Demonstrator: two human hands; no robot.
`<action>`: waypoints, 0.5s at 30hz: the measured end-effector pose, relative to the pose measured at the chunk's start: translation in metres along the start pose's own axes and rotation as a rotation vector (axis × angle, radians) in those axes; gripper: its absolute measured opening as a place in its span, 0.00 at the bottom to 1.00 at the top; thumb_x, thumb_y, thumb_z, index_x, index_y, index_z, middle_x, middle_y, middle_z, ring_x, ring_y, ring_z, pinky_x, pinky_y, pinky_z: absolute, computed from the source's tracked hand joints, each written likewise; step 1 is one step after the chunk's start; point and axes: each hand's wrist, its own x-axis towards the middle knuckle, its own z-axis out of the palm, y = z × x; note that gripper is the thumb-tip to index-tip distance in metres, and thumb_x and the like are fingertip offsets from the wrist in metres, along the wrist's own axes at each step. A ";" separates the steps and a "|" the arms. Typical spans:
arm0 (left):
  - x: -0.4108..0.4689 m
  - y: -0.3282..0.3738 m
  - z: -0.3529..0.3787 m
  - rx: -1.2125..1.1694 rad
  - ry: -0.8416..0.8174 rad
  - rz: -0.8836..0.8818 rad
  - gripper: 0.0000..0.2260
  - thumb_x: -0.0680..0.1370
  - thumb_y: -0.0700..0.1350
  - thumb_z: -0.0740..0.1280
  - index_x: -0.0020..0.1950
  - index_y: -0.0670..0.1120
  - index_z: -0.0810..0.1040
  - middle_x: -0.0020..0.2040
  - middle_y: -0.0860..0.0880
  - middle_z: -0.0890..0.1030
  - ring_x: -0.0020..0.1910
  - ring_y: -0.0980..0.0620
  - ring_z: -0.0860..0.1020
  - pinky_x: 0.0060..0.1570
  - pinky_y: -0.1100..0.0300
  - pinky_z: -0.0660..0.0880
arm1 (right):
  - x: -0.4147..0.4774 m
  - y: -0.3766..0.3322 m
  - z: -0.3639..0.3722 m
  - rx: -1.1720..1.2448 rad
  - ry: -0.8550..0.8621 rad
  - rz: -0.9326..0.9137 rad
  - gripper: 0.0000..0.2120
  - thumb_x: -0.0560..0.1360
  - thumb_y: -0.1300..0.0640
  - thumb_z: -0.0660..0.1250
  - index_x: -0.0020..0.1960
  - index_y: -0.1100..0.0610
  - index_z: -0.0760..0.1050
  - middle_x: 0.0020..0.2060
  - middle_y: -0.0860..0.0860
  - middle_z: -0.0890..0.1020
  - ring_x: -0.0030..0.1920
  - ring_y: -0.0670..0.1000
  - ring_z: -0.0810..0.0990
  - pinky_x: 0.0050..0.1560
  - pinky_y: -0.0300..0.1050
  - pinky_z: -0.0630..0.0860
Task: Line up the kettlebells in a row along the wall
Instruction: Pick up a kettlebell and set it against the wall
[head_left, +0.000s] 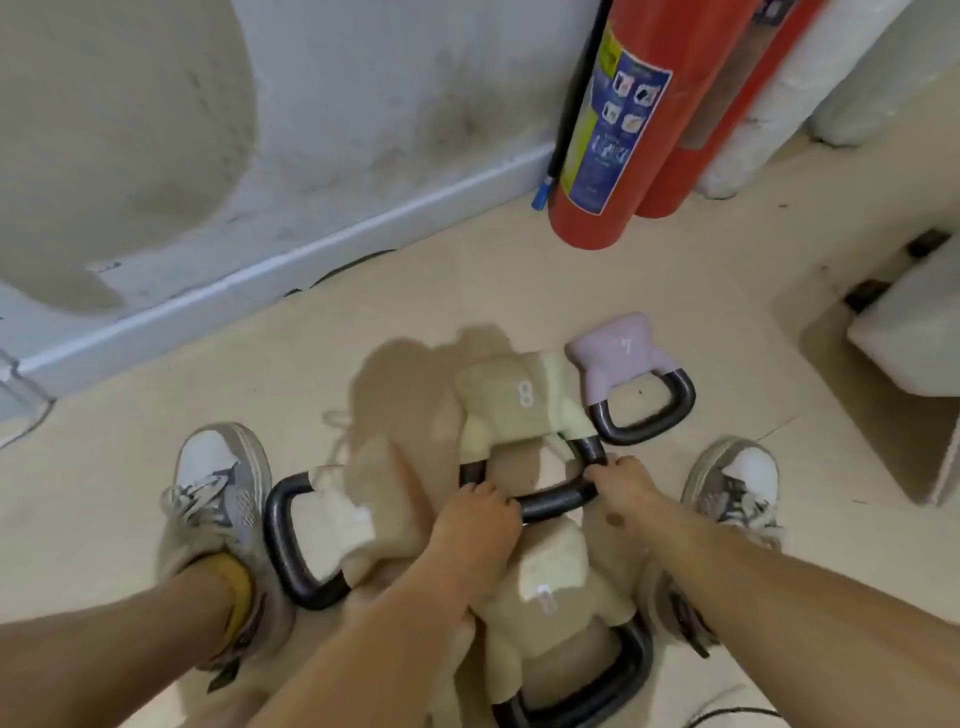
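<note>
Several kettlebells lie on their sides on the floor between my feet. The pale yellow one marked 8 (511, 400) is in the middle, and both hands hold its black handle: my left hand (480, 512) on the left part, my right hand (621, 480) on the right part. A lilac kettlebell (618, 358) lies to its right, handle toward me. A cream kettlebell (337, 519) lies at the left by my left shoe. Another pale yellow kettlebell (550, 577) lies nearest me, partly hidden under my arms. The wall (363, 104) with its white skirting runs behind them.
Two red fire extinguishers (608, 130) stand against the wall at the back right, beside white rolls (769, 104). A white block (914, 332) sits on the floor at the right. My shoes (218, 493) flank the kettlebells. A black cable (727, 714) lies at the lower right.
</note>
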 end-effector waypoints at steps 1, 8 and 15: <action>0.004 0.002 0.005 0.006 -0.005 -0.017 0.17 0.79 0.40 0.59 0.67 0.41 0.70 0.64 0.42 0.75 0.64 0.43 0.72 0.63 0.52 0.67 | 0.005 0.003 0.006 0.075 0.003 0.007 0.11 0.75 0.64 0.65 0.57 0.64 0.73 0.35 0.54 0.72 0.34 0.52 0.72 0.37 0.42 0.73; 0.023 0.009 0.009 -0.197 0.068 -0.159 0.15 0.74 0.39 0.59 0.60 0.44 0.73 0.54 0.45 0.81 0.52 0.45 0.78 0.59 0.55 0.65 | 0.032 0.009 0.023 -0.008 0.124 0.072 0.15 0.67 0.58 0.74 0.52 0.61 0.79 0.37 0.56 0.80 0.37 0.55 0.78 0.38 0.44 0.72; 0.036 0.008 -0.003 -0.557 -0.155 -0.103 0.17 0.72 0.40 0.64 0.61 0.45 0.73 0.54 0.44 0.79 0.52 0.42 0.79 0.49 0.54 0.75 | 0.013 0.000 0.028 -0.172 0.260 -0.113 0.16 0.69 0.55 0.69 0.52 0.56 0.67 0.44 0.53 0.76 0.43 0.56 0.75 0.44 0.46 0.70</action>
